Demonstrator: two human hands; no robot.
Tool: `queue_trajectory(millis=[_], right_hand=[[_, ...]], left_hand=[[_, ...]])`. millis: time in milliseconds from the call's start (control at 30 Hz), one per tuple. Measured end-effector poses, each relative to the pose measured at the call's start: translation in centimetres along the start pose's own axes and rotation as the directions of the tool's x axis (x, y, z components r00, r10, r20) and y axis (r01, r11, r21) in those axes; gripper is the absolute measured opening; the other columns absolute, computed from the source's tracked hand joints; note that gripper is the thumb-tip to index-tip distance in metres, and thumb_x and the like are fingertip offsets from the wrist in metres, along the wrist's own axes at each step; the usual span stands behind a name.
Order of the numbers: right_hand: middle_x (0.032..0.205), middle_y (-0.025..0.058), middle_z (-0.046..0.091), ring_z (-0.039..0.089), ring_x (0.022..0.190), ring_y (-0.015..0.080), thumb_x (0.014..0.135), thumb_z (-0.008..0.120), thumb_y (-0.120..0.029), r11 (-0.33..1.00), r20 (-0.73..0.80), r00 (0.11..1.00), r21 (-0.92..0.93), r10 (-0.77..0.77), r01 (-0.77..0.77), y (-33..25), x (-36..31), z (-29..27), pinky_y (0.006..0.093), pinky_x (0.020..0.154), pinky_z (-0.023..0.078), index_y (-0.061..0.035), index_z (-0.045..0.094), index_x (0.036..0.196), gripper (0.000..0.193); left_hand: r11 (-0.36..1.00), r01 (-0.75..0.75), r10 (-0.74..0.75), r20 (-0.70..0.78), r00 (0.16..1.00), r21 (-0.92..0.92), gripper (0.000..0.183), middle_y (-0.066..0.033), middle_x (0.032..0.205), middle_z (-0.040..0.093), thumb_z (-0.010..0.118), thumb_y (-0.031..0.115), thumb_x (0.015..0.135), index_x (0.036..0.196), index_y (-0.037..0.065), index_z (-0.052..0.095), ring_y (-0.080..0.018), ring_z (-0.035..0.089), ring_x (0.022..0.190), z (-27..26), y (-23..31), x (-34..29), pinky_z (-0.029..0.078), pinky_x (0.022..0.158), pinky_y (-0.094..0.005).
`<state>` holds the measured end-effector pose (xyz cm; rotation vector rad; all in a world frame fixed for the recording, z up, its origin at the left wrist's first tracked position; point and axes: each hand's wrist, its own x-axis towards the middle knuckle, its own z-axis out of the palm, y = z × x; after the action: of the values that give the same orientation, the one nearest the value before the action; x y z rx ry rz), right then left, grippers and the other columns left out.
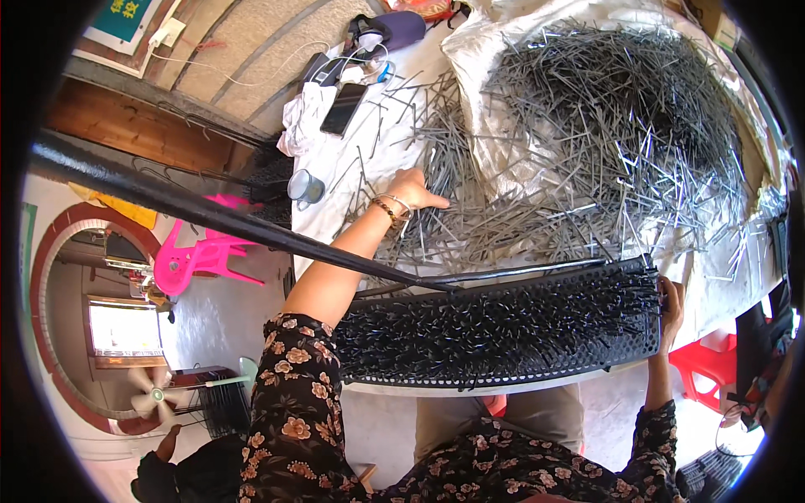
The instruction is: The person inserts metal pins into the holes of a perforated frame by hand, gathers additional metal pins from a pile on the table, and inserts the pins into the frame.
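Note:
A long black perforated panel (503, 331), covered with upright black bristle-like strips, lies along the table's near edge. My right hand (672, 312) grips its right end, with the fingers curled over the edge. Beyond the panel, my left hand (411, 192) rests among loose grey plastic strips (482, 214), its thumb stretched out to the right. The other left fingers are partly hidden; I see nothing held in them. A black rod (520, 272) runs along the panel's far side, joined to a thick black pole (218, 220) that crosses over my left forearm.
A big heap of grey strips (620, 92) covers the far right on white sheeting (478, 50). A phone (344, 110), a clear cup (306, 186), a white cloth (306, 117) and a cap (394, 30) lie far left. Pink chair (201, 256), red stool (704, 365), fan (158, 395) and another person (197, 469) are around.

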<state>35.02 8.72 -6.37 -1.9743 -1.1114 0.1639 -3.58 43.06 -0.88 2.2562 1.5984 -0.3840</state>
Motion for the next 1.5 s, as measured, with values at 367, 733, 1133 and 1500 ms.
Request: queue_trajectory(millis=[367, 733, 1133, 1500], right_hand=[[0.084, 0.0088, 0.055, 0.052, 0.068, 0.0173, 0.088, 0.055, -0.006, 0.993, 0.000, 0.997, 0.095, 0.071, -0.071, -0.6, 0.0, 0.1, 0.0278, 0.061, 0.043, -0.0007, 0.063, 0.100, 0.015], [0.085, 0.0083, 0.055, 0.055, 0.066, 0.0157, 0.087, 0.056, -0.004, 1.000, -0.036, 0.999, 0.016, -0.002, 0.002, 0.2, 0.1, 0.3, 0.0260, 0.057, 0.046, -0.0031, 0.063, 0.100, 0.015], [0.085, 0.0087, 0.055, 0.053, 0.069, 0.0178, 0.089, 0.054, -0.009, 1.000, -0.001, 1.000, 0.020, 0.017, -0.016, 0.6, -0.1, 0.2, 0.0287, 0.062, 0.044, -0.0039, 0.062, 0.102, 0.015], [0.087, 0.0095, 0.056, 0.054, 0.071, 0.0199, 0.090, 0.052, -0.011, 1.000, 0.021, 1.000, -0.016, -0.015, 0.016, -0.1, 0.1, -0.2, 0.0304, 0.065, 0.045, -0.0049, 0.062, 0.104, 0.017]], left_hand=[[0.878, 0.180, -0.214, -0.028, 0.976, -0.443, 0.078, -0.0237, 0.089, 0.063, 0.083, 0.052, 0.052, 0.087, -0.014, 0.058, -0.0289, 0.063, 0.082, 2.9, -2.1, 0.9, 0.049, 0.073, -0.0338], [0.614, 0.209, -0.122, 0.170, 0.978, -0.761, 0.050, -0.0077, 0.076, 0.060, 0.080, 0.032, 0.063, 0.086, -0.009, 0.062, -0.0143, 0.054, 0.066, 1.9, -2.5, -0.5, 0.044, 0.059, -0.0300], [0.038, 0.335, -0.162, 0.326, 0.932, -0.941, 0.018, -0.0076, 0.074, 0.063, 0.064, 0.023, 0.078, 0.087, 0.008, 0.057, -0.0186, 0.061, 0.066, -0.5, -5.2, -0.9, 0.049, 0.057, -0.0307], [-0.051, 0.254, -0.143, 0.259, 0.955, -0.966, 0.021, -0.0006, 0.070, 0.062, 0.077, 0.023, 0.073, 0.081, 0.010, 0.062, -0.0126, 0.059, 0.058, 0.7, -3.7, -0.5, 0.047, 0.052, -0.0255]])
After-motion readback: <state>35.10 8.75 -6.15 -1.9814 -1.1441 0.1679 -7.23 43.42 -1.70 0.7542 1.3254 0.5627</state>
